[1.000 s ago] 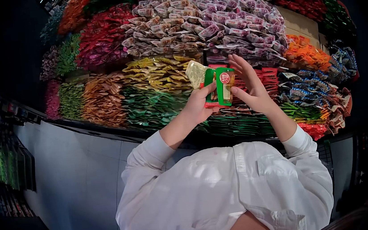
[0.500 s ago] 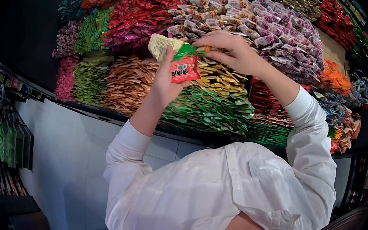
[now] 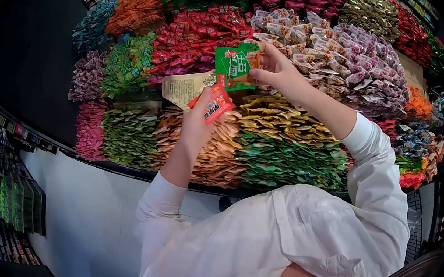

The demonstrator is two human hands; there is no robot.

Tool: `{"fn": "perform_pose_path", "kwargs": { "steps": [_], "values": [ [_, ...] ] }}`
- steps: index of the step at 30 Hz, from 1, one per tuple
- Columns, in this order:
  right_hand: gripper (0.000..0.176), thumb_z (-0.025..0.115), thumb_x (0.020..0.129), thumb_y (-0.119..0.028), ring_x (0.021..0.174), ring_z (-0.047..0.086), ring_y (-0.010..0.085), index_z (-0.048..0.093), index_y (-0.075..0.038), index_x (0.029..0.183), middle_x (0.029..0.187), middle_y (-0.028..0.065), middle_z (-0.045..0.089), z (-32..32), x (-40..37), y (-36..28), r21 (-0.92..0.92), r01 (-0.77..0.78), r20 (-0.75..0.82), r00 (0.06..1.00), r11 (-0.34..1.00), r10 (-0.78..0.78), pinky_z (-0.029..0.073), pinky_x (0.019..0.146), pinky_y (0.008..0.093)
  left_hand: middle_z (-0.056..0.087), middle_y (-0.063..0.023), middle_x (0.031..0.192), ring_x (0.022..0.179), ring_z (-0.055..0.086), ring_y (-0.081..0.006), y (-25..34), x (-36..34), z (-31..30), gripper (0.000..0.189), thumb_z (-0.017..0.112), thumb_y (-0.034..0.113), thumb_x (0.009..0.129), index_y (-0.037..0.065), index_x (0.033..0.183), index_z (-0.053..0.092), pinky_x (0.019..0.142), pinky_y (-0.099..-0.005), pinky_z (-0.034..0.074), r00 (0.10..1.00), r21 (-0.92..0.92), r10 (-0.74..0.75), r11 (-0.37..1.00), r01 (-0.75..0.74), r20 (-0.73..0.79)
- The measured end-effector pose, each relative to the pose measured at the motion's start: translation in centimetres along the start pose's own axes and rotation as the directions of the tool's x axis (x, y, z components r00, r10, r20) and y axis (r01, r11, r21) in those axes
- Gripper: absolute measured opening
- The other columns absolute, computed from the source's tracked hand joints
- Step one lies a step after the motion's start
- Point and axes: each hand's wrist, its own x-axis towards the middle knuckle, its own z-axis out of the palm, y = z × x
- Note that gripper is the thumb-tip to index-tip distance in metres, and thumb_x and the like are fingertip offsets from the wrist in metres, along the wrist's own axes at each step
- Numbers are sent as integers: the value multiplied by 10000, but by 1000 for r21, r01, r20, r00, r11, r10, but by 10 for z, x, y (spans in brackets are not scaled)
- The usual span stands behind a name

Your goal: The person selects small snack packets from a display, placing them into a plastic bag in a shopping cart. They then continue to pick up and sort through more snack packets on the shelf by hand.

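Note:
My left hand (image 3: pixel 197 120) is closed on a cream snack packet (image 3: pixel 180 90) with small print and a red snack packet (image 3: pixel 213 106) with a barcode. The thumb presses across them. In my right hand (image 3: pixel 274 68) a green snack packet (image 3: pixel 234 68) with white lettering is pinched at its right edge between thumb and fingers. Its front faces me, just above and right of the red packet. Both hands are over the display of snack packets, with rows of orange-brown packets (image 3: pixel 213 158) and yellow packets (image 3: pixel 284 114) below them.
Packets sorted by colour surround the hands: red packets (image 3: pixel 195 36) behind, white-and-purple packets (image 3: pixel 368 58) to the right, green packets (image 3: pixel 294 158) along the near edge. A shelf (image 3: pixel 13 187) with hanging green goods stands at left beside the pale tiled floor (image 3: pixel 95 222).
The green packet, earlier bunched against the left hand's packets, is now held apart in the right hand, front showing. The left hand has tilted its packets and moved slightly left and down.

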Motion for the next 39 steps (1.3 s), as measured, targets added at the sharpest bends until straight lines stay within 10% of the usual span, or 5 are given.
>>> {"fn": "perform_pose_path", "kwargs": {
  "steps": [15, 20, 25, 30, 39],
  "values": [
    [314, 698, 764, -163, 732, 587, 86, 615, -1, 1020, 812, 57, 663, 64, 109, 5, -443, -58, 24, 997, 895, 77, 470, 697, 274, 639, -16, 959, 769, 605, -122, 102, 107, -88, 309, 564, 184, 905, 101, 1202, 538, 632, -242, 481, 851, 558, 239, 667, -493, 467],
    [291, 657, 814, -91, 825, 569, 90, 591, -33, 1091, 941, 36, 655, 18, 138, 0, -746, -115, -193, 980, 656, -49, 464, 765, 283, 633, -88, 983, 875, 610, -281, 141, 191, -72, 280, 624, 210, 791, 99, 1048, 606, 734, -374, 517, 483, 548, 270, -288, -785, 833],
    [340, 689, 785, -228, 760, 594, 112, 632, -71, 1082, 865, 60, 675, -18, 180, -21, -747, -100, -406, 852, 657, -332, 468, 711, 296, 449, -52, 1326, 1160, 475, -258, 170, 290, -45, 267, 637, 285, 804, 154, 1036, 643, 937, -387, 427, 410, 422, 185, -658, -624, 893],
    [331, 675, 788, -235, 764, 633, 175, 641, -83, 1081, 857, 89, 685, -35, 229, -35, -799, -27, -364, 817, 601, -447, 481, 719, 321, 483, -82, 1293, 1197, 433, -249, 172, 353, -54, 274, 639, 259, 779, 99, 1000, 666, 1015, -411, 328, 409, 403, 151, -648, -647, 900],
    [265, 701, 759, -225, 924, 541, 243, 674, -163, 1015, 877, 81, 598, -57, 306, 3, -980, -10, 112, 797, -198, -594, 438, 834, 379, 635, -57, 1011, 905, 594, -250, 169, 374, -78, 320, 690, 180, 718, 125, 1028, 631, 913, -378, 421, 332, 358, 138, -450, -818, 933]
  ]
}}
